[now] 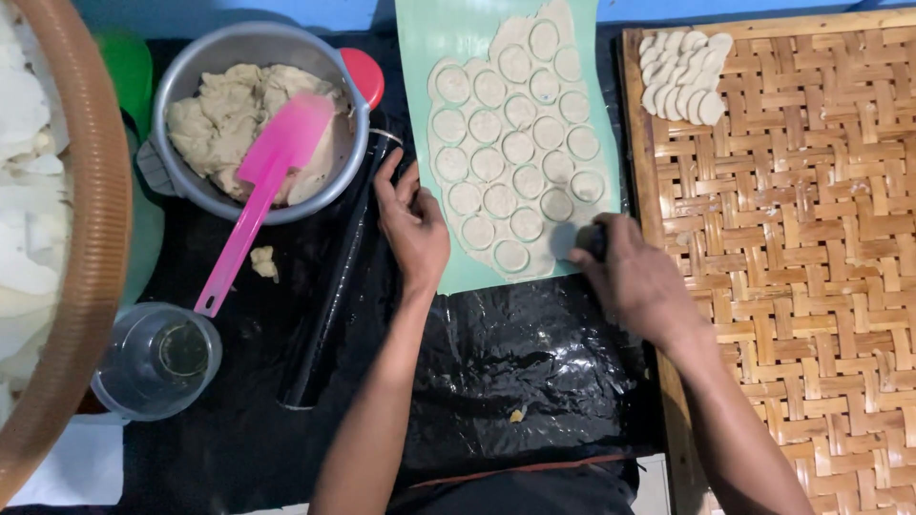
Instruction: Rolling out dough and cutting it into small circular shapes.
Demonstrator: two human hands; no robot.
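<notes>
A thin sheet of pale dough (513, 143) lies on a green mat (456, 33), marked all over with several round cut circles. My right hand (634, 277) is closed around a small dark round cutter (593, 240) pressed at the sheet's lower right corner. My left hand (412, 224) rests flat with fingers together on the mat's left edge, beside a black rolling pin (334, 296). Nothing is held in it.
A grey metal bowl (181, 86) holds lumpy dough and a pink spatula (258, 191). A clear cup (157, 362) stands below it. A woven bamboo tray (801, 248) on the right carries several cut discs (682, 76). A brown basket (91, 238) with white pieces sits left. Black plastic (515, 362) covers the table.
</notes>
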